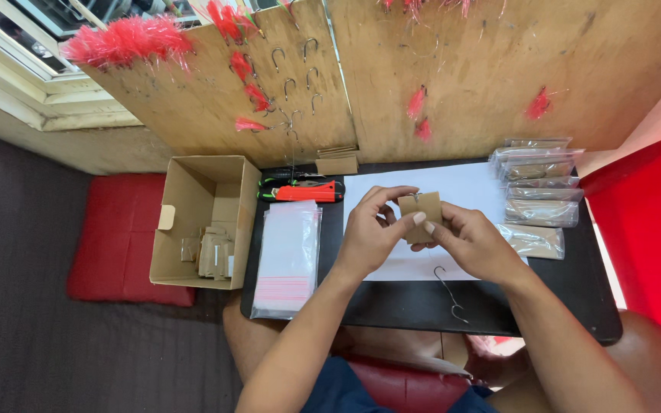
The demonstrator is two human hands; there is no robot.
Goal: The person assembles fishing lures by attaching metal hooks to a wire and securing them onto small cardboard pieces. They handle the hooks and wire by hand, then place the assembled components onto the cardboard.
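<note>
Both my hands meet over a white sheet (468, 191) on a small black table (575, 291). My left hand (369, 229) and my right hand (472, 241) together pinch a small brown cardboard card (421, 214), held upright between the fingertips. A thin line runs down from the card to metal fish hooks (450, 292) that hang over the table's near side.
A stack of clear zip bags (288, 256) lies left of the sheet. An open cardboard box (200, 222) holds more brown cards. Filled clear packets (538, 191) pile at the right. An orange-handled tool (304, 191) lies behind. Wooden boards (392, 76) carry hooks and pink feathered lures.
</note>
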